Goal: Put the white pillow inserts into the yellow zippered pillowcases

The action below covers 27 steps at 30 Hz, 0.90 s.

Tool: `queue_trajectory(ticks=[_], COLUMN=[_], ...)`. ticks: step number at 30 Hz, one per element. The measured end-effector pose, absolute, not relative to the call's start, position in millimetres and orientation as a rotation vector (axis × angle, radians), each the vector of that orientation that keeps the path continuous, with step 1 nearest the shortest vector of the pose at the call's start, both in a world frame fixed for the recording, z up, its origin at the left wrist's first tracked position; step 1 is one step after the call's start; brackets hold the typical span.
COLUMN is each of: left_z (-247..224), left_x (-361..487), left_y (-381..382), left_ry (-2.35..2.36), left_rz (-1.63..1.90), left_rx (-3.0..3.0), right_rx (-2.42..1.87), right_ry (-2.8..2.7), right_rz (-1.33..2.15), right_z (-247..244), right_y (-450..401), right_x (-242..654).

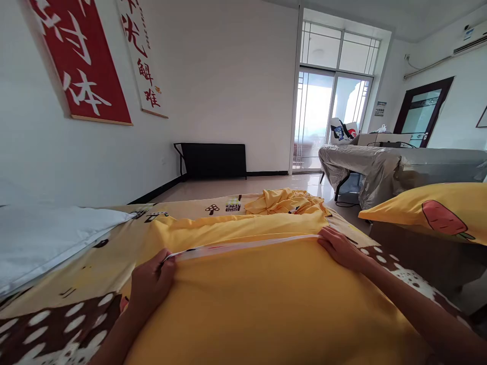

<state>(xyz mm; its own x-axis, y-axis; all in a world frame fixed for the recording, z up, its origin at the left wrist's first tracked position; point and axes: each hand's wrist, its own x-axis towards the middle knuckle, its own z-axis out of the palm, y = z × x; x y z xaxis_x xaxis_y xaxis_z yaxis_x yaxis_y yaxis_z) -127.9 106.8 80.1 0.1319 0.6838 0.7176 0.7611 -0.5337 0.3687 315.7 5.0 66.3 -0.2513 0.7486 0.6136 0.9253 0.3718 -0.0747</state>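
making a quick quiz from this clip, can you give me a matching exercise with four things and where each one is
Things:
1. left hand
2. right hand
3. white pillow
4. carrot pillow

Places:
A. far left, on the patterned sheet
B. at the right end of the zipper
C. far right, beside the bed
D. pinching the left end of the zipper

Pairs: 1-D, 2-B, 3-A, 4-C. The zipper runs along the edge of the yellow cover.
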Motion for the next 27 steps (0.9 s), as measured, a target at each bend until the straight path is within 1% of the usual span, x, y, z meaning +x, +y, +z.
queue_trajectory(ticks=[3, 5, 7, 11, 13, 15, 17, 20, 22, 24, 27], left_z=[88, 100, 118, 160, 172, 168, 148, 106, 86, 80, 92], left_x=[-124, -123, -125, -127, -125, -120, -110, -91, -82, -78, -81], left_y=[108, 107, 106, 113, 121, 130, 139, 148, 151, 154, 160], left_ry=[-1.450, -1.399, -1.288, -0.983, -0.912, -0.912, -0.924, -0.923, -0.935, -0.979, -1.074], left_rz=[-1.464, -1.539, -1.591, -1.689, -1.677, -1.595, -1.499, -1.377, -1.285, -1.213, -1.151], left_rx=[-2.211, -2.101, -1.976, -1.642, -1.538, -1.636, -1.842, -2.110, -2.296, -2.452, -2.639], right_rx=[-1.481, -1.412, -1.281, -1.112, -1.116, -1.139, -1.187, -1.273, -1.296, -1.310, -1.337], right_ry=[-1.865, -1.789, -1.774, -1.589, -1.411, -1.343, -1.428, -1.657, -1.725, -1.692, -1.621], right_rz=[-0.410, -0.559, -0.805, -1.271, -1.393, -1.454, -1.469, -1.380, -1.302, -1.264, -1.225], right_z=[60, 67, 87, 149, 173, 179, 162, 109, 74, 51, 43], right_y=[7, 9, 12, 23, 32, 41, 48, 56, 61, 65, 70], right_x=[315, 314, 317, 341, 355, 366, 372, 371, 368, 366, 370])
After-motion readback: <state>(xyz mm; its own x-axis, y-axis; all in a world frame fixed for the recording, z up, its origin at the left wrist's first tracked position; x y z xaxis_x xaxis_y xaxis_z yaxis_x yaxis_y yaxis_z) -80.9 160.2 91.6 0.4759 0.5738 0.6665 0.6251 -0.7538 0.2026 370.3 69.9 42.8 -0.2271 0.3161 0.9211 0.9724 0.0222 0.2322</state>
